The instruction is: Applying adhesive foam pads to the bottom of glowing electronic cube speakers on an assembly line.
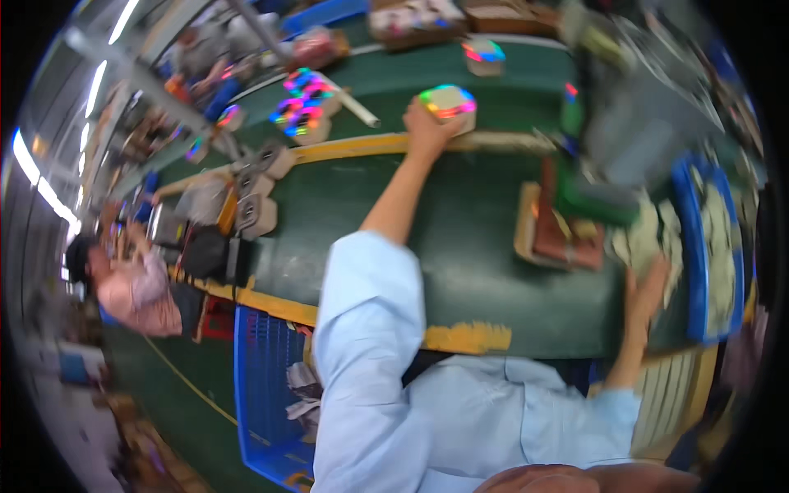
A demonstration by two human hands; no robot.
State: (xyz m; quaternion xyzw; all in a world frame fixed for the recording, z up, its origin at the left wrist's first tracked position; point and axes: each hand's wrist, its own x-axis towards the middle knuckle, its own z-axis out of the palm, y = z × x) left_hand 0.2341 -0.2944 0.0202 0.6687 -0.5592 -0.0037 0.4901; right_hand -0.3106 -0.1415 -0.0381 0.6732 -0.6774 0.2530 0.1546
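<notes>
At the far side of the bench my left hand (429, 131) is closed round a small pale box-shaped device (450, 105) with a ring of coloured lights on its top. Over on the right my right hand (648, 296) lies at a loose pile of pale cream flat pieces (645, 238). Its thumb and fingers touch the lower pieces, but blur hides whether it grips one. To the left of that pile stands a brown block-like fixture (567, 234) on the green bench top (468, 255).
A blue tray (682, 246) of pale pieces stands far right, beside a grey machine (637, 115). Several lit devices (304, 107) and another lit device (485, 57) sit across the yellow ledge (353, 150). Unlit units (256, 215) stand left. A blue crate (267, 394) is below. A co-worker (136, 287) sits left.
</notes>
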